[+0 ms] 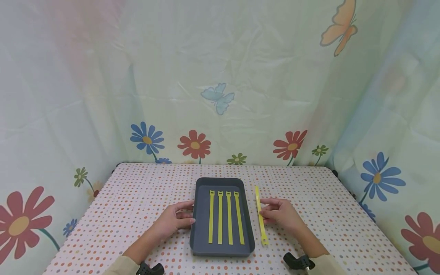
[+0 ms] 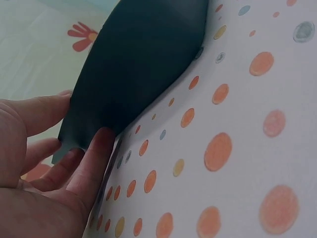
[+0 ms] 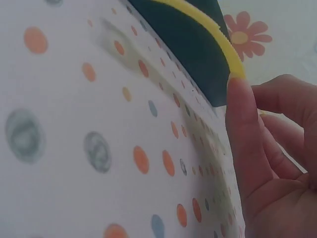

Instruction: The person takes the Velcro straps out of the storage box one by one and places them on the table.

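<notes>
At the bottom of the frame, black wrist mounts (image 1: pixel 300 262) sit beside pale sleeves (image 1: pixel 328 265). Right of centre, the right hand (image 1: pixel 282 214) has its grip pinched on a yellow slotted cable strap (image 1: pixel 262 227) just beside the tray, around mid-length, probably for balance; its slotted head points toward the bottom. The left hand's (image 1: pixel 173 219) grip is relaxed, fingers touching the grey tray's (image 1: pixel 223 253) outer left wall, seemingly to steady it. Inside, four matching straps (image 1: pixel 220 217) lie roughly side by side, slotted heads toward the top, apparently spaced to stay separate. The polka-dot tabletop (image 1: pixel 292 183) carries the tray; beyond, a creased pale curtain (image 1: pixel 165 57) printed with flowers and butterflies encloses the space.
</notes>
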Demonstrator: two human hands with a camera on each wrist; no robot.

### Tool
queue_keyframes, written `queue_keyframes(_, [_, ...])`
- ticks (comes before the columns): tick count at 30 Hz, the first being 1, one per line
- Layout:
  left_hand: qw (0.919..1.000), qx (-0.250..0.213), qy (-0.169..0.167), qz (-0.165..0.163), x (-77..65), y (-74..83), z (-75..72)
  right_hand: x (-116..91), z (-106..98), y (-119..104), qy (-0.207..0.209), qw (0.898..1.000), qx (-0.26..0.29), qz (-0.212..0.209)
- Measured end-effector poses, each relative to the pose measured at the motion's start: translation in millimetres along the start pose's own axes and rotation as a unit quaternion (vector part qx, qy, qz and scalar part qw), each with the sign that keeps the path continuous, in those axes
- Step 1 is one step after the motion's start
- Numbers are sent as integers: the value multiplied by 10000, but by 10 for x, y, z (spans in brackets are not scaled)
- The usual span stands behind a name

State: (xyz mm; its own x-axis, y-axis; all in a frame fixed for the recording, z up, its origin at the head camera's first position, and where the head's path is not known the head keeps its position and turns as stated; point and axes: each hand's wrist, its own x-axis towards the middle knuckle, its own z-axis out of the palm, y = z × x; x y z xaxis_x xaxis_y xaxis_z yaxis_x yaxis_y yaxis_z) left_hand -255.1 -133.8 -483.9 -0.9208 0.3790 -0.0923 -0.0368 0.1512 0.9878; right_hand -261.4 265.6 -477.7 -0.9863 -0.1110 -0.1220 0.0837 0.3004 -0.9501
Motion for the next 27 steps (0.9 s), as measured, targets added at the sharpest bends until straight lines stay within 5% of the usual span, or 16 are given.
queue_keyframes(10, [9999,-98,-37,-32,4,-7,-3,59,60,21,501,9964,-504,467])
queue_keyframes(27, [9996,-263,-92,-80,12,-10,-11,92,162,-59,663,9890,-1138,675])
